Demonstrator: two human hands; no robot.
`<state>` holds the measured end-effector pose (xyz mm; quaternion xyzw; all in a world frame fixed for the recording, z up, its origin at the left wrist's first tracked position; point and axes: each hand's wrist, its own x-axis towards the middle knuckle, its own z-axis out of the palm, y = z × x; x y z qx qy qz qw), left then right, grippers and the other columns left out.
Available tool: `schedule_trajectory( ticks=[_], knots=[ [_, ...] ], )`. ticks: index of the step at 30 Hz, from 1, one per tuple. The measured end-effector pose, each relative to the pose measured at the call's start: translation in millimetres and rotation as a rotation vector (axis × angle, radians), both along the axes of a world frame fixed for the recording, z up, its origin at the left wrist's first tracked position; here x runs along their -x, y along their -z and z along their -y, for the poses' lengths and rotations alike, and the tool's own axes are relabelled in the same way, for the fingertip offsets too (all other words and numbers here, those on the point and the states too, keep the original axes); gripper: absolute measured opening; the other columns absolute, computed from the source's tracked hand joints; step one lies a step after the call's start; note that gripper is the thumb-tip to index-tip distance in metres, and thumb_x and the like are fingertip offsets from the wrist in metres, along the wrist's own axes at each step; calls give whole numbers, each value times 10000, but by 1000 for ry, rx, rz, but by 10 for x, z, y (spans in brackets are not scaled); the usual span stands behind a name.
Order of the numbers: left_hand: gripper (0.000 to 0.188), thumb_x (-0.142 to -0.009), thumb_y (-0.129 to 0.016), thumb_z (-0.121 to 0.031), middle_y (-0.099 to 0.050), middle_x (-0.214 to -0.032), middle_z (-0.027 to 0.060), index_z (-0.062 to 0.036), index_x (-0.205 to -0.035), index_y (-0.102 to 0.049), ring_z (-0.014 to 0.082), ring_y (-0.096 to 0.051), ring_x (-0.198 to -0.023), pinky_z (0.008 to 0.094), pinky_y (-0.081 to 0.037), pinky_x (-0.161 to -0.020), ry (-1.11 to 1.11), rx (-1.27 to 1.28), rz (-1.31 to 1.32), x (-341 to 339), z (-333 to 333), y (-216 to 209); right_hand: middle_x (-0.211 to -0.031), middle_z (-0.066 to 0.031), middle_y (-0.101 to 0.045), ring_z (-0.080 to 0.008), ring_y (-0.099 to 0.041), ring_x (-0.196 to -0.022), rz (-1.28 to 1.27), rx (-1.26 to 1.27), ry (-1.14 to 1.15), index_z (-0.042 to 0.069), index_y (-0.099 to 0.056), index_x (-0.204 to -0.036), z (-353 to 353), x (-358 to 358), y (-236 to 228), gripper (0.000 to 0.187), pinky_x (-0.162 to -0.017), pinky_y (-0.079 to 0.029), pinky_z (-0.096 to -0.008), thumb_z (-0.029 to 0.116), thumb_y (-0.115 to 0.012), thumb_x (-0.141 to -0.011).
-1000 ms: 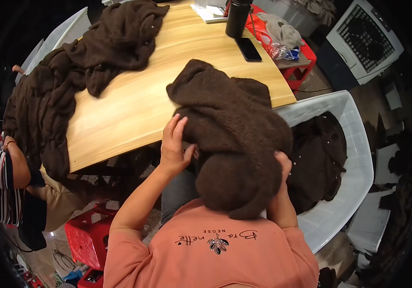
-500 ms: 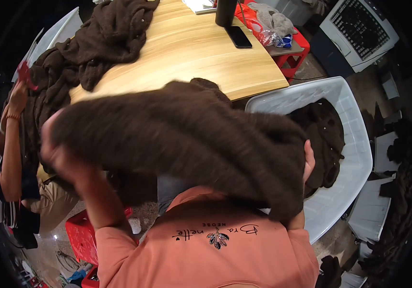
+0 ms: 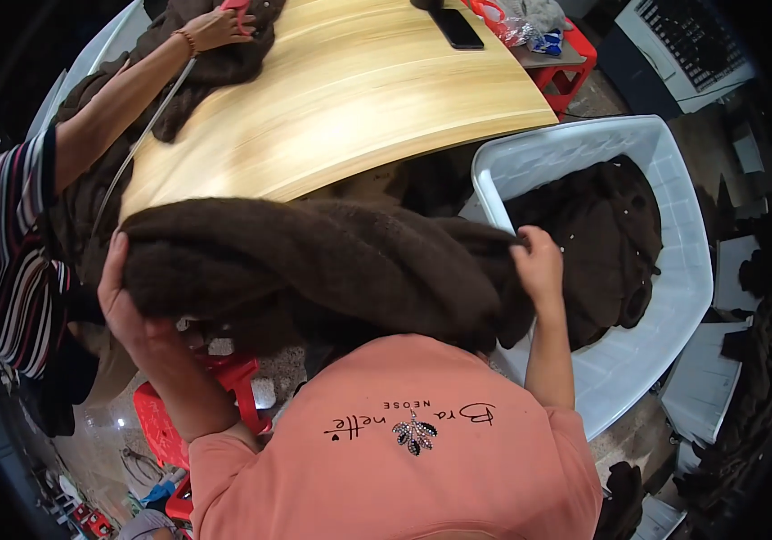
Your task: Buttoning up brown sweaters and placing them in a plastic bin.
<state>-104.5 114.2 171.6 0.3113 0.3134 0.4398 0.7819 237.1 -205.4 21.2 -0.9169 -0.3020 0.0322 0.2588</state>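
Observation:
A dark brown fuzzy knit garment (image 3: 314,261) is stretched sideways in front of my chest, off the tabletop. At its left end my left hand (image 3: 134,310) grips the bunched cloth, the other fingers partly hidden by it. My right hand (image 3: 541,265) closes on the garment's right edge, fingers pinched on a narrow fold. Just beyond that hand, more dark brown garments (image 3: 606,243) with small pale dots lie heaped in a large white plastic bin (image 3: 683,315).
A wooden table (image 3: 359,99) lies ahead, with a black phone (image 3: 456,29) on it. On the left a co-worker's hand (image 3: 210,31) holds a pinkish-red tool (image 3: 238,11) over another brown garment (image 3: 179,90). Red stools (image 3: 246,382) stand low left and far right.
My hands have stretched the garment flatter and lower. My right hand has moved up from behind the cloth to its edge. The co-worker's arm has reached forward over the table.

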Motion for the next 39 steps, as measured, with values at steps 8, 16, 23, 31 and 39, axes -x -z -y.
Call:
schedule_trajectory(
  ticks=[8, 16, 23, 31, 39],
  knots=[
    [262, -890, -503, -121, -619, -1022, 128, 28, -1095, -567, 221, -612, -918, 345, -494, -850, 61, -202, 26, -533, 258, -7, -1067, -151, -556, -310, -526, -1014, -269, -177, -770, 15, -531, -1137, -589, 644, -295, 559, -864, -420, -380, 200, -724, -647],
    [239, -894, -486, -75, -622, -1048, 164, 10, -1096, -583, 272, -609, -962, 393, -502, -859, -270, -196, -21, -280, -359, -160, -710, -84, -581, -199, -586, -686, -411, -74, -495, 18, -577, -826, -526, 525, 804, 132, -611, -452, -309, 113, -617, -744],
    [204, -882, -506, -90, -639, -1019, 147, -31, -1046, -612, 292, -592, -980, 432, -467, -886, -174, -79, -64, 416, -997, 368, -786, -100, -615, -221, -602, -763, -526, 21, -366, 6, -561, -957, -263, 45, 406, 299, -736, -478, -314, 39, -681, -685],
    [254, -896, -466, -101, -601, -1118, 169, 3, -1095, -586, 313, -560, -1050, 453, -432, -937, -340, -53, -132, 211, -833, 532, -792, -201, -623, -386, -590, -769, -349, -100, -230, 25, -587, -908, -366, 213, 891, 199, -730, -475, -431, 44, -529, -718],
    [298, -911, -476, -175, -600, -1040, 105, 41, -1099, -561, 151, -575, -934, 290, -450, -856, 495, -505, -173, -1180, 598, 398, -1252, -181, -459, -281, -484, -1146, -210, -427, -549, 22, -356, -1316, -789, 604, -150, 837, -951, -399, -358, 77, -769, -589]
  ],
)
